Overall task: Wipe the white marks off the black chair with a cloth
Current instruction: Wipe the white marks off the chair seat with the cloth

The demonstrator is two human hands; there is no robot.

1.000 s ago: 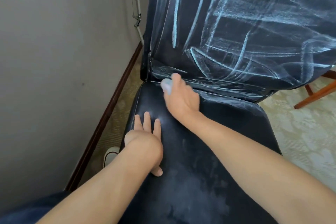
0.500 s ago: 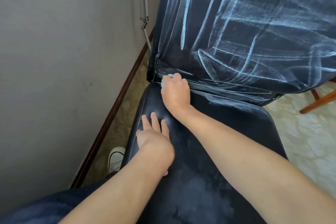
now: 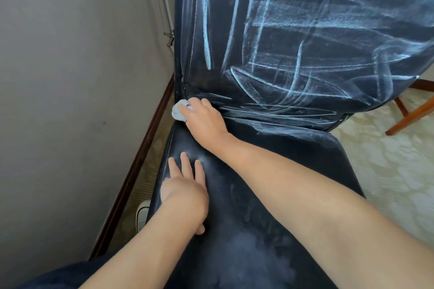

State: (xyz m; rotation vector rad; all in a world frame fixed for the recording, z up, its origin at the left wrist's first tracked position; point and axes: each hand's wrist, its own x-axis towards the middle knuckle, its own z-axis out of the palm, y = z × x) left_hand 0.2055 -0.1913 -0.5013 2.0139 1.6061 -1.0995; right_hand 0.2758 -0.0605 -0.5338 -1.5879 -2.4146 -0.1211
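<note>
Evidently the right hand (image 3: 203, 119) was working the awkward part of the black chair (image 3: 270, 206), the crease where the seat met the backrest, at its far left corner close to the wall (image 3: 70, 101). Its fingers were curled over a small bunched cloth (image 3: 179, 113), pale and wadded, which stuck out past the fingertips on the wall side; balling it up that way probably let it be pushed into the seam, where a flat cloth would skate over. The left hand (image 3: 185, 185) lay flat on the seat nearer the person, fingers straight and slightly spread, holding nothing; it looked like a brace, steadying the chair and taking some body weight while the other arm reached forward. White marks (image 3: 293, 54) covered the backrest thickly, in long strokes and crossing lines, and ran down to the seam and along the rear edge of the seat to the right of the wiping hand. The seat itself showed only a faint cloudy haze, so I judged the seat largely done and the backrest hardly begun. A wooden leg (image 3: 411, 119) of some other furniture stood on the patterned floor (image 3: 387, 171) at the right, well apart from the work.
</note>
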